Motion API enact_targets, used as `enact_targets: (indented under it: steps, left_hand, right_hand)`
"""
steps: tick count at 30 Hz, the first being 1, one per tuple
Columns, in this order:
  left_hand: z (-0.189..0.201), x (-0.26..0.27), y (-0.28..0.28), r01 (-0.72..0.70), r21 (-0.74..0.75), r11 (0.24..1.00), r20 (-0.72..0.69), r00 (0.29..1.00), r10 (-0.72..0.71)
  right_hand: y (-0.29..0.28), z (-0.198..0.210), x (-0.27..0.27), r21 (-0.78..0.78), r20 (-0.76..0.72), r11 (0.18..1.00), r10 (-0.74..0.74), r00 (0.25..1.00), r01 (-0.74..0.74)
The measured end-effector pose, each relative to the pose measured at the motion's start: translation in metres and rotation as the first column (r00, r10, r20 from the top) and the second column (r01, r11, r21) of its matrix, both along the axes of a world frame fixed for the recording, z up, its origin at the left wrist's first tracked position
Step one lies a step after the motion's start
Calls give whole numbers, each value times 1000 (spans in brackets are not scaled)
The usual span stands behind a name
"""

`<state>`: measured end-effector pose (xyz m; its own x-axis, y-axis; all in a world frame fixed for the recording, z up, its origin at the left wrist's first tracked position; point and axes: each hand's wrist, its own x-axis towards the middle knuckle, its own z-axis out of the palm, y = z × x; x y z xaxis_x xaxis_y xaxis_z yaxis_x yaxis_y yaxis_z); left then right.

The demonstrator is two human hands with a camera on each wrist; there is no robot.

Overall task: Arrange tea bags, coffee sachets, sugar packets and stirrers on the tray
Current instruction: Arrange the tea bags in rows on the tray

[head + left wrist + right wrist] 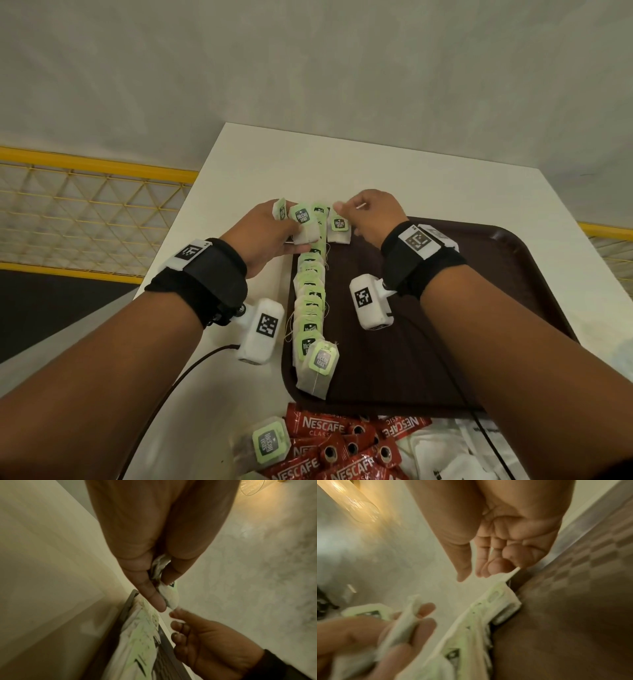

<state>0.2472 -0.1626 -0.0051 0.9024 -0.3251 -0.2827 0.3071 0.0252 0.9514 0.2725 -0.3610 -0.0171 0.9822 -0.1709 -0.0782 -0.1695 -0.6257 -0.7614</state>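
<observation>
A brown tray (479, 291) lies on a white table (376, 164). Along its left edge runs an overlapping row of green-tagged tea bags (310, 298). My left hand (270, 233) grips a small bunch of tea bags (303, 222) just left of the row's far end; the left wrist view shows this bunch (169, 596) pinched between thumb and fingers. My right hand (359, 212) hovers over the far end, fingers relaxed above a single tea bag (339, 228) lying beside the row. In the right wrist view its thumb and fingers (481, 572) hang apart and pinch nothing.
Red Nescafe coffee sachets (322, 425) are heaped at the table's near edge, with one loose tea bag (267, 445) to their left and white packets (445, 452) to their right. A yellow mesh railing (96, 164) runs beyond the table's left side. Most of the tray's floor is bare.
</observation>
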Motion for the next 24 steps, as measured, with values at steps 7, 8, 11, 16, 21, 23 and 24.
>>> enact_targets:
  steps: [7, 8, 11, 16, 21, 23, 24]
  left_hand:
    - [2, 2, -8, -30, 67, 997, 78, 997, 24]
    - [2, 1, -9, -34, 62, 997, 71, 997, 29]
    - [2, 1, -9, -59, 57, 997, 39, 998, 57]
    - [0, 1, -2, -77, 53, 996, 25, 997, 76]
    - [3, -1, -1, -91, 13, 996, -17, 996, 91]
    - [4, -2, -1, -91, -18, 996, -41, 995, 90]
    - [5, -3, -1, -89, -35, 995, -52, 995, 87]
  right_hand:
    - [17, 11, -11, 247, -7, 942, 235, 972, -226]
    - [15, 9, -10, 281, -2, 941, 200, 980, -191]
    - [3, 3, -10, 362, -53, 931, 65, 996, -41]
    - [-12, -10, -14, 165, -224, 984, -24, 974, 62]
    - [-9, -13, -10, 42, -241, 998, -33, 970, 44]
    - [-9, -13, -8, -6, -227, 1000, -13, 974, 12]
    - [-8, -13, -6, -23, -218, 1000, -2, 976, -3]
